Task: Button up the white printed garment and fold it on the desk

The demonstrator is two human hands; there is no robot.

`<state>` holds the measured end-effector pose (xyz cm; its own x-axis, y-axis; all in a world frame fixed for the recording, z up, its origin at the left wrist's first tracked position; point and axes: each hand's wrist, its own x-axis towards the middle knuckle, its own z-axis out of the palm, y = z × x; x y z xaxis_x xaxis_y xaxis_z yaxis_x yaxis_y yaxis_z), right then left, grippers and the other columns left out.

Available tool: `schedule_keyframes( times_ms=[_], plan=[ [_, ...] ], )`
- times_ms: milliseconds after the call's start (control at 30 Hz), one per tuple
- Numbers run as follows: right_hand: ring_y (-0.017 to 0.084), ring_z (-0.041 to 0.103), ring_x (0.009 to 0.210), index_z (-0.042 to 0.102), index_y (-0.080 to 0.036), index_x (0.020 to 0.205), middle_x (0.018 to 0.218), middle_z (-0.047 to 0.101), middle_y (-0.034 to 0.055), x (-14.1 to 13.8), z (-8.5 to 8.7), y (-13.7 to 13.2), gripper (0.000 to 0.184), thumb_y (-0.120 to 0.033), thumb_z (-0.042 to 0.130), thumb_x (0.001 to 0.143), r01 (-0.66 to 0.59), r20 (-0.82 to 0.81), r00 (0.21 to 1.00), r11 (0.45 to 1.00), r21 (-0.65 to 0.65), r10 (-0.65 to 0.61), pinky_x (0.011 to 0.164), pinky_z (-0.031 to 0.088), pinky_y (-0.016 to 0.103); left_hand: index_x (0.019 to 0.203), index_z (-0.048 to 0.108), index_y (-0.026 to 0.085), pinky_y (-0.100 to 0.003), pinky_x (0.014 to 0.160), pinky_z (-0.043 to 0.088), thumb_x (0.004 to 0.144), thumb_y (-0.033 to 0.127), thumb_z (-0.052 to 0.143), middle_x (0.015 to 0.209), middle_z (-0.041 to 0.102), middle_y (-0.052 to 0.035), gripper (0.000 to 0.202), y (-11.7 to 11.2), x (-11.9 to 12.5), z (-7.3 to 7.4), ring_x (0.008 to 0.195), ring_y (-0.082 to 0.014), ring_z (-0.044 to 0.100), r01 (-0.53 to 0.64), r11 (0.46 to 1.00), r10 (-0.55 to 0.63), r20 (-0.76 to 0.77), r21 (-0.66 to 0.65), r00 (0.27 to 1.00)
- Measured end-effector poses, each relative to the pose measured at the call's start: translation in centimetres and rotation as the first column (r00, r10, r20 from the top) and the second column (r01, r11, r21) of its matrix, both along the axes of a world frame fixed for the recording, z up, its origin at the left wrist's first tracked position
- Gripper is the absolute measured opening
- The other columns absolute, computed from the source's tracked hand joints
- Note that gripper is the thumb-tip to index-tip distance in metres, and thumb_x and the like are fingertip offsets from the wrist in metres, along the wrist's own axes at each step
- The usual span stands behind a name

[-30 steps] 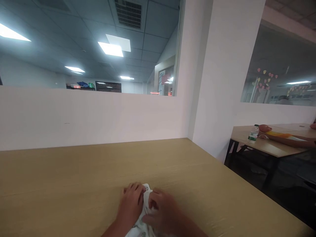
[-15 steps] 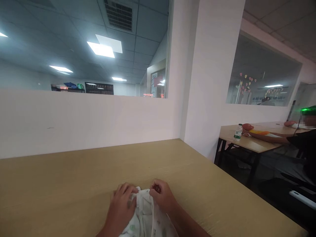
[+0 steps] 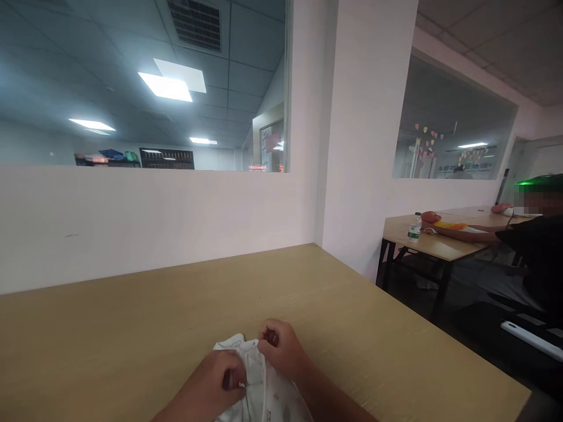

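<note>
A small white printed cloth lies bunched on the wooden table near its front edge. My left hand is closed, pinching the cloth's left side. My right hand is curled in a fist on the cloth's upper right edge. Both hands sit close together, with the cloth between and under them. The lower part of the cloth runs out of view at the bottom.
A white half wall backs the table, with a pillar at the right. Beyond a gap, another person sits at a second table with a water bottle and coloured items.
My left hand has drawn back toward me along the cloth. The view has swung to the right, showing more of the seated person. My right hand keeps its grip.
</note>
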<state>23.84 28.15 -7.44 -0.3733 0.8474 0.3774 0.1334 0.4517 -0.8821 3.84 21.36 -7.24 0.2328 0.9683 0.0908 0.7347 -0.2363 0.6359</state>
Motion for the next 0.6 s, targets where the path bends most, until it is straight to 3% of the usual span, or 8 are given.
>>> schedule_keyframes(
  times_ms=[133, 267, 433, 600],
  plan=[
    [0.012, 0.046, 0.066, 0.057, -0.017, 0.069, 0.069, 0.051, -0.0024, 0.1, 0.1, -0.4, 0.007, -0.013, 0.054, 0.064, -0.026, 0.035, 0.999, 0.988, 0.155, 0.021, 0.062, 0.032, 0.024, 0.076, 0.066, 0.016, -0.024, 0.067, 0.038, 0.069, 0.017, 0.058, 0.079, 0.063, -0.0011, 0.011, 0.3, -0.4, -0.6, 0.075, -0.0153, 0.056, -0.038, 0.999, 0.038, -0.005, -0.011, 0.999],
    [0.016, 0.052, 0.080, 0.054, -0.018, 0.072, 0.078, 0.055, -0.0010, 0.5, 0.1, -0.7, 0.014, -0.012, 0.055, 0.059, -0.163, 0.094, 0.986, 0.920, 0.358, 0.138, 0.073, 0.035, 0.026, 0.079, 0.060, 0.015, -0.026, 0.067, 0.035, 0.078, 0.027, 0.054, 0.077, 0.058, -0.0005, 0.013, 0.9, -1.1, -1.4, 0.074, -0.0153, 0.052, -0.001, 0.999, 0.005, 0.061, -0.055, 0.998],
    [0.013, 0.052, 0.071, 0.055, -0.020, 0.077, 0.075, 0.056, -0.0035, 0.6, -0.6, -1.1, 0.018, -0.013, 0.058, 0.061, -0.253, 0.183, 0.964, 0.880, 0.401, 0.194, 0.071, 0.036, 0.024, 0.074, 0.049, 0.016, -0.027, 0.066, 0.032, 0.090, 0.056, 0.043, 0.073, 0.049, -0.0003, 0.043, 1.6, -1.8, -1.6, 0.073, -0.0161, 0.046, 0.042, 0.992, -0.026, 0.132, -0.116, 0.991],
    [0.014, 0.056, 0.077, 0.059, -0.020, 0.081, 0.079, 0.057, -0.0017, 0.3, -1.0, -1.2, 0.017, -0.013, 0.061, 0.065, -0.229, 0.168, 0.971, 0.860, 0.457, 0.169, 0.073, 0.038, 0.024, 0.075, 0.052, 0.015, -0.026, 0.064, 0.028, 0.085, 0.051, 0.053, 0.069, 0.043, 0.0021, 0.038, 1.8, -1.6, -1.1, 0.069, -0.0141, 0.041, 0.103, 0.981, -0.056, 0.263, -0.168, 0.963]
  ],
)
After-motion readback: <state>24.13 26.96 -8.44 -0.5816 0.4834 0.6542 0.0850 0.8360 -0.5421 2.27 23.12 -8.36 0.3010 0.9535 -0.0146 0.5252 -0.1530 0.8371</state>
